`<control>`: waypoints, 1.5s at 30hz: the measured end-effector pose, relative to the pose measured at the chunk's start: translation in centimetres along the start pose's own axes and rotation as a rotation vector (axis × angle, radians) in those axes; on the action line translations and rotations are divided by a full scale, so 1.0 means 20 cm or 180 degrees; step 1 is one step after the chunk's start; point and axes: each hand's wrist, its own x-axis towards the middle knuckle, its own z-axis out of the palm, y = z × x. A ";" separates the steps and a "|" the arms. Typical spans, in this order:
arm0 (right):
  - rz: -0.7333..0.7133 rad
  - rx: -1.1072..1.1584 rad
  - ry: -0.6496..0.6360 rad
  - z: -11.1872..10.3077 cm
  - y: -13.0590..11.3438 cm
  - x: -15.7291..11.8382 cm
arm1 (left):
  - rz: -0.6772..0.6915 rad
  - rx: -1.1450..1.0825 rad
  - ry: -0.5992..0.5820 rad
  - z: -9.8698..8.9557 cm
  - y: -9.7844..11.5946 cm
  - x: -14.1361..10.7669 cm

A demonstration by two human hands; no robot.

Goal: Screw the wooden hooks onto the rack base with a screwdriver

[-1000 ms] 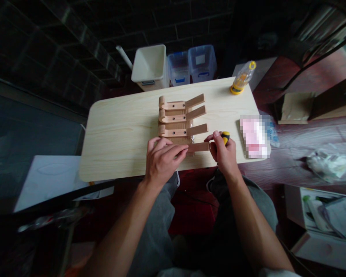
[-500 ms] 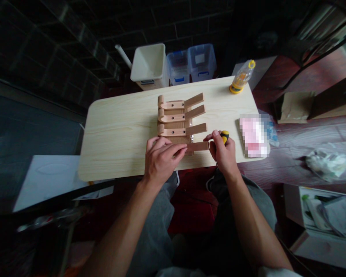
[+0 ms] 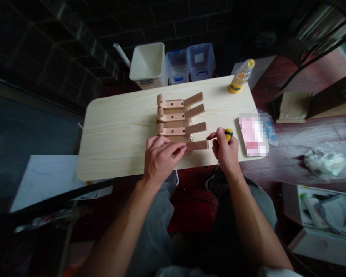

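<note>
My left hand (image 3: 160,154) is closed in a pinch, with the dark end of a small screw (image 3: 184,146) showing at its fingertips. It rests over the nearest wooden hook (image 3: 198,145), hiding that hook's left part. Beyond it lie three more wooden hooks in a row, among them one (image 3: 173,131) right behind my left hand, each with two dark screw heads. They sit across a wooden backboard (image 3: 173,125). Right of the nearest hook's tip, my right hand (image 3: 226,150) is closed around a yellow and black screwdriver handle (image 3: 228,134), its index finger pointing left; the shaft is mostly hidden.
The pale wooden table (image 3: 112,134) carries a clear bottle with a yellow cap (image 3: 240,79) and a blurred pink item (image 3: 251,136) at the right. Behind it stand a white bin (image 3: 148,61) and two clear boxes with blue handles (image 3: 201,61).
My right hand with the screwdriver has moved slightly right, away from the nearest hook's tip. My left hand stays on the hook, and the screw end now shows at its fingertips.
</note>
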 end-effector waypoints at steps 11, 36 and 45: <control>-0.0941 0.1151 0.1279 -0.09 -0.29 -0.03 | -0.0063 0.0004 0.0010 0.01 0.00 -0.02; -0.2050 -0.2307 0.0004 0.25 -0.25 0.00 | -0.0314 -0.0106 -0.0338 -0.03 0.01 -0.03; -0.2103 -0.2321 -0.0141 0.25 -0.24 0.01 | -0.0289 -0.0099 -0.0310 -0.03 0.01 -0.03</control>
